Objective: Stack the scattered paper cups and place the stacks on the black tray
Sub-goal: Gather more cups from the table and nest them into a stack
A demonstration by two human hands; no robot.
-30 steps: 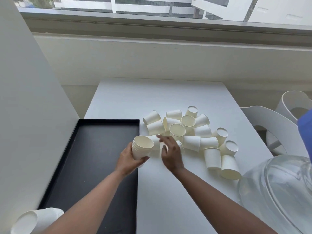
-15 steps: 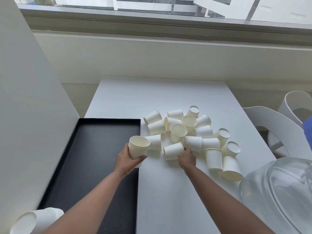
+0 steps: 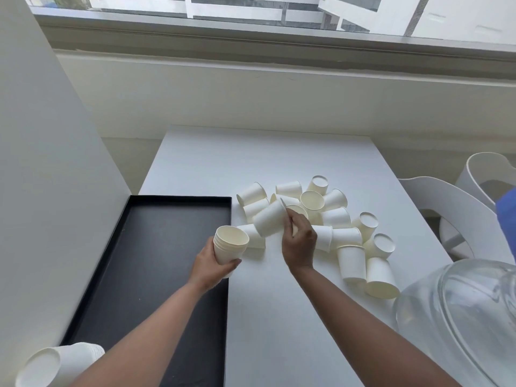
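right hand (image 3: 299,241): now lifted off counter (image 3: 279,317), fingers pinching single cup (image 3: 269,222) | left hand (image 3: 208,265): still gripping cup stack (image 3: 230,245), unchanged

On the table (image 3: 268,163) the tray (image 3: 178,199) lies at my nine o'clock, its right edge under my left hand (image 3: 208,263), which holds a nested stack of cups (image 3: 230,245) upright. At one o'clock my right hand (image 3: 298,243) holds a single cup (image 3: 269,222) tilted above the scattered cups (image 3: 335,216). A finished stack (image 3: 55,364) lies at seven o'clock on the tray's near corner. A glass dome (image 3: 460,317) sits at four o'clock.
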